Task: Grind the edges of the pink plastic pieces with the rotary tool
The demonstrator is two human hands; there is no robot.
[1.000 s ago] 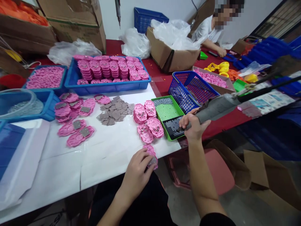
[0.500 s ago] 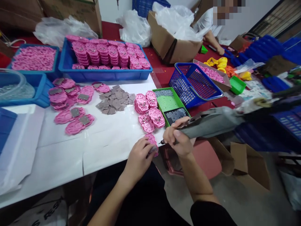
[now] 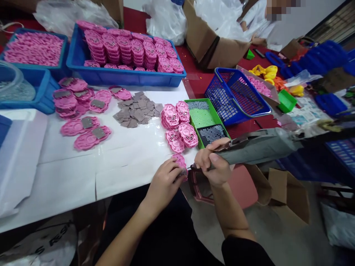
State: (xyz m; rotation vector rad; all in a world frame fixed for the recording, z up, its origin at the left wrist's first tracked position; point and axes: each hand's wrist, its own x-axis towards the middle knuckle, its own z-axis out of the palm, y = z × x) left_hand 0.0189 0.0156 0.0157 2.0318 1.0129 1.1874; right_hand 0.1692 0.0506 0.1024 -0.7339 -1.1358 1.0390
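My left hand [image 3: 167, 181] is closed on a pink plastic piece [image 3: 179, 160] at the table's front edge. A grey plate [image 3: 183, 171] shows on that piece, partly under my fingers. In my right hand [image 3: 215, 164] is an electric screwdriver [image 3: 253, 147] with a grey body, held level. Its thin tip points left and meets the piece beside my left fingertips; whether it sits in a screw is too small to tell. Just beyond lie small stacks of pink pieces [image 3: 177, 125] and a green tray [image 3: 205, 116] holding screws.
Grey plates [image 3: 137, 111] lie heaped mid-table, with pink pieces carrying plates [image 3: 80, 127] to their left. Behind stand a blue bin [image 3: 124, 76] of stacked pink pieces and a blue basket [image 3: 235, 98]. A pink stool [image 3: 244, 188] is below right. Another person's sleeve [image 3: 256, 18] shows at the back.
The screwdriver tip has come closer to the pink piece and now meets it. My view has shifted a little, and my left hand keeps its hold.
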